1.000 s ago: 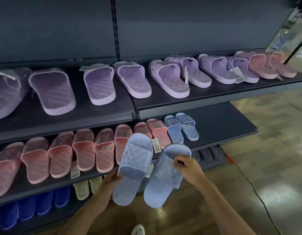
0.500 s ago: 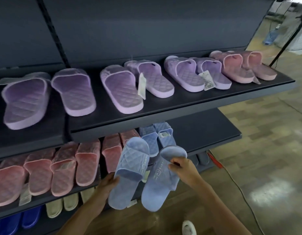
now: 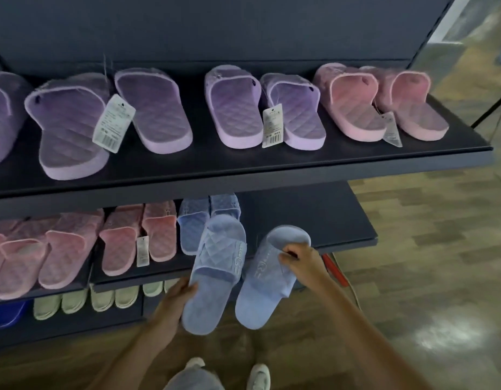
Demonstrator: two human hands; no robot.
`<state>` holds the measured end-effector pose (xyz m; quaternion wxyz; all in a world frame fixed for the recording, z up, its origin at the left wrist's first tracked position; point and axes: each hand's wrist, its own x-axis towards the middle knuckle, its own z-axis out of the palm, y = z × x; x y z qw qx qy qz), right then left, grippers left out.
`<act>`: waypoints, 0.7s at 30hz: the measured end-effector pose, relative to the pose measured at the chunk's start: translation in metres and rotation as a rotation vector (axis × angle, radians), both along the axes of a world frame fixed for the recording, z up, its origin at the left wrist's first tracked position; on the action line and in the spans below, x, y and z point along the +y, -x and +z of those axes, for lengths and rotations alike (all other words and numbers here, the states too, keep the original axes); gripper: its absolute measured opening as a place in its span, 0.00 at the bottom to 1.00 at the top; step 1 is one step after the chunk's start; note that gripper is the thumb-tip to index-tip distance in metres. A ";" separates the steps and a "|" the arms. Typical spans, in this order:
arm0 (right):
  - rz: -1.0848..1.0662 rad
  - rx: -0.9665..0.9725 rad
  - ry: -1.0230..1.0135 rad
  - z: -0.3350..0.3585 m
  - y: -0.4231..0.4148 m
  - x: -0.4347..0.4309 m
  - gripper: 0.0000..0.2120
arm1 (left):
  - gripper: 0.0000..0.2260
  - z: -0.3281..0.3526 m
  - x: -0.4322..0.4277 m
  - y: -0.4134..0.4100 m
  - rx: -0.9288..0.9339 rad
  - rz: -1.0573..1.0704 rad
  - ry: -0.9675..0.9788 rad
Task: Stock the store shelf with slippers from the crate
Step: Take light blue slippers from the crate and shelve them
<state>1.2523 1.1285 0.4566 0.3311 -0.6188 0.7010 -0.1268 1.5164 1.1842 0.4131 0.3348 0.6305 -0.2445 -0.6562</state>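
Two light blue slippers are held in front of the middle shelf (image 3: 322,220), one in each hand. The left slipper (image 3: 212,274) is gripped at its heel end by the left hand (image 3: 176,302), whose fingers are curled around the sole's edge from below, thumb on the side. The right slipper (image 3: 269,280) is pinched at its strap by the right hand (image 3: 302,263), thumb on top of the band and fingers wrapped over its outer side. Both slippers are tilted, toes pointing up and away toward the shelf, heels hanging lower toward the person; they lie just beside each other, apart by a narrow gap.

Just beyond the left slipper's toe, a blue pair (image 3: 207,220) is seen standing on the middle shelf. Further to the left of the left hand, pink slippers (image 3: 136,237) are lined up along the same shelf. Beyond the right hand, the shelf surface is bare and dark.

Above both hands, the upper shelf (image 3: 271,164) is filled with lilac slippers (image 3: 232,108), some with white tags, and a pink pair (image 3: 378,102) at its right end. Below the left hand, pale green slippers (image 3: 102,299) are seen on a lower shelf. Beneath the forearms, the person's light shoes (image 3: 257,375) are seen on the wooden floor (image 3: 426,249).
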 end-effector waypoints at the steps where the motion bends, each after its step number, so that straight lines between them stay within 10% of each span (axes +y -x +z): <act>1: 0.008 0.001 -0.015 -0.004 0.006 -0.007 0.07 | 0.06 -0.004 -0.004 0.006 -0.009 0.003 -0.010; 21: -0.086 0.123 -0.048 -0.151 0.006 -0.219 0.15 | 0.27 -0.125 -0.092 0.039 0.220 -0.019 0.164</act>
